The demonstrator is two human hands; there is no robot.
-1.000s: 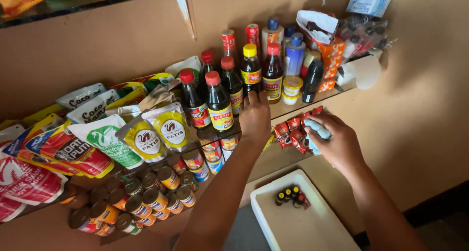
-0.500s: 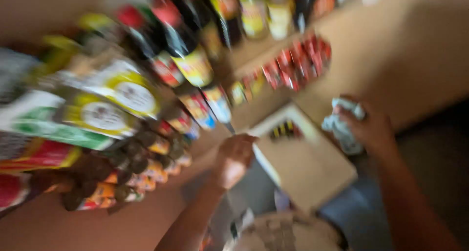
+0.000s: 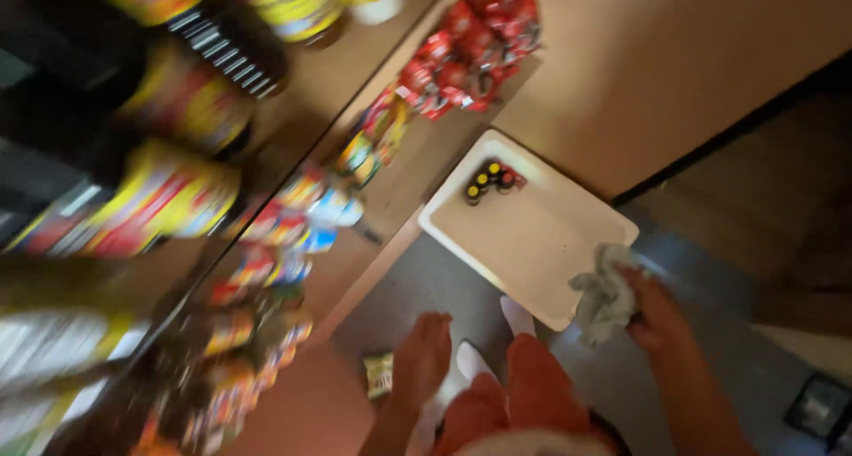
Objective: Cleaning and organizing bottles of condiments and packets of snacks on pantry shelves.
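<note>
The picture was dim and warm-toned, with heavy motion blur. The white tray (image 3: 532, 243) was the brightest and sharpest thing, its edges only slightly soft. Left of the tray, the bottles (image 3: 177, 110) and packets (image 3: 293, 216) on the shelves smeared into streaks of colour. Right of the tray, the floor (image 3: 781, 270) fell into deep shadow. Below the tray, both hands were blurred.

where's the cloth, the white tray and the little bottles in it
cloth (image 3: 605, 298), head view, on its bunched middle, held in the right hand
white tray (image 3: 541, 243), head view, on its bare floor
little bottles (image 3: 490, 179), head view, on the cluster's middle
</note>
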